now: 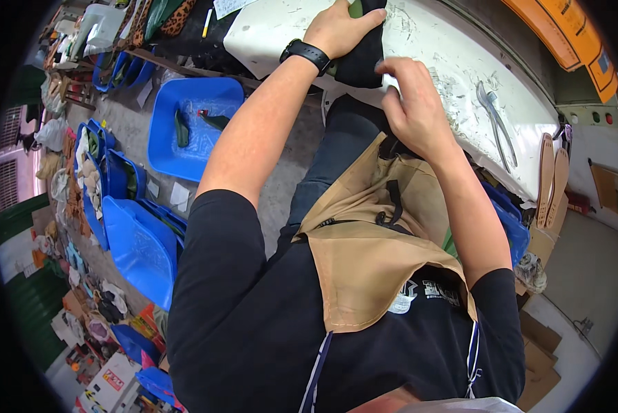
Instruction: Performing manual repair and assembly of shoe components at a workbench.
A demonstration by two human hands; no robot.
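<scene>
At the top of the head view, my left hand (334,29) lies over a soft black and green piece (362,63), gripping it at the edge of a white worktop (419,41). A black watch (305,55) is on that wrist. The thumb stretches across the black part; the fingertips are partly hidden. Just right of the piece, my right hand (419,103) hovers with curled fingers and the thumb apart from them, and nothing shows between them. Whether its index fingertip touches the black edge, I cannot tell.
Metal pincers (496,124) lie on the worktop's right part. A blue tub (197,89) on the floor at left holds dark green pieces; more blue tubs (140,241) stand beyond it. Tan soles (553,180) hang at the right end, and an orange panel (563,31) is above.
</scene>
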